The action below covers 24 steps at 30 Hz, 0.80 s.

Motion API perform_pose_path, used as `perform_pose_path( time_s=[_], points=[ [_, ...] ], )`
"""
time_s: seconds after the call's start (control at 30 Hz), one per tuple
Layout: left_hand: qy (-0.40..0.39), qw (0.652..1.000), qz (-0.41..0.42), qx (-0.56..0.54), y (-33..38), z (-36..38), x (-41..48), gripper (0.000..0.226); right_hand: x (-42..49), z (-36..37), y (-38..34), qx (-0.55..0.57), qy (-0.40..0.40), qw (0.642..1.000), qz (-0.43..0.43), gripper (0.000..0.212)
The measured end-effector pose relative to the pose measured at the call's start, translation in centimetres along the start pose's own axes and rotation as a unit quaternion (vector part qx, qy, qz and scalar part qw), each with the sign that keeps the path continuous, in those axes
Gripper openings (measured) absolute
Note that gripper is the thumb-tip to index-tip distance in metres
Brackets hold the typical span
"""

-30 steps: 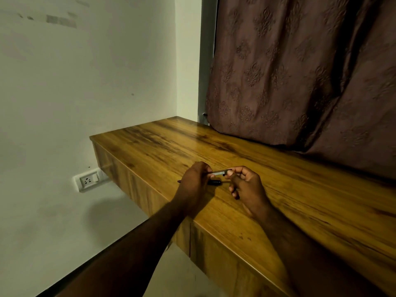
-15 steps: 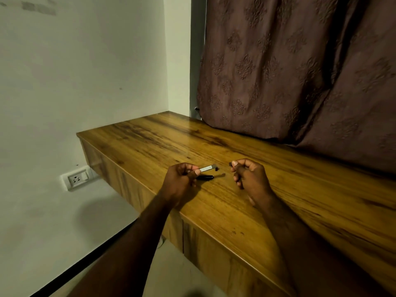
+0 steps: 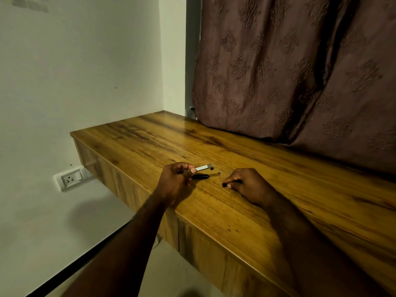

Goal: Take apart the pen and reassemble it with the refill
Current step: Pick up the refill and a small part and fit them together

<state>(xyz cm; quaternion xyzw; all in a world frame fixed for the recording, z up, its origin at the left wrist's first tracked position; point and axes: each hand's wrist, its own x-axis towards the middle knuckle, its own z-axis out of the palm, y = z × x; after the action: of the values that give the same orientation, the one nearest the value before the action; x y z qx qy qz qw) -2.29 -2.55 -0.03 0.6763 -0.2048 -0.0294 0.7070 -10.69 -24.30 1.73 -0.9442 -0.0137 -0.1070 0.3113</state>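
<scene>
Here we go: my left grip (image 3: 175,183), centre of the frame, is clenched round the silver pen barrel (image 3: 203,167), which pokes out to the right above the wooden surface (image 3: 214,221). Just below it a black pen piece (image 3: 200,176) lies on the wood. My right grip (image 3: 246,185), resting on the surface right of centre, pinches a small dark part (image 3: 224,185); I cannot tell which. The two grips are apart.

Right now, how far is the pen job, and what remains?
Done: the dismantling; a black piece lies loose on the desk. In hand: the left hand grips a silver piece, and the right hand pinches a small dark part. Left: all reassembly. I cannot tell which part is the refill.
</scene>
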Motion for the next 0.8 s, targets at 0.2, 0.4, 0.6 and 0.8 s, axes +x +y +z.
perform_pose_path(
  time_s=[0.2, 0.4, 0.6, 0.8],
  points=[
    [-0.008, 1.0, 0.017, 0.016, -0.1, -0.1, -0.2, 0.005, -0.4, -0.1, -0.1, 0.271, 0.113, 0.949, 0.113, 0.005],
    [-0.009, 0.999, 0.038, 0.012, 0.0, 0.7, -0.4, 0.01, -0.2, 0.6, -2.5, 0.478, 0.042, 0.865, 0.148, 0.012],
    [-0.028, 0.997, 0.057, 0.054, 0.1, 1.0, -0.5, 0.013, -0.1, 1.1, -2.9, 0.519, 0.047, 0.836, 0.175, 0.022],
    [-0.046, 0.997, 0.042, 0.039, 0.7, 2.0, -0.7, 0.017, 0.0, 1.0, -2.8, 0.547, 0.044, 0.81, 0.207, 0.011]
  ],
)
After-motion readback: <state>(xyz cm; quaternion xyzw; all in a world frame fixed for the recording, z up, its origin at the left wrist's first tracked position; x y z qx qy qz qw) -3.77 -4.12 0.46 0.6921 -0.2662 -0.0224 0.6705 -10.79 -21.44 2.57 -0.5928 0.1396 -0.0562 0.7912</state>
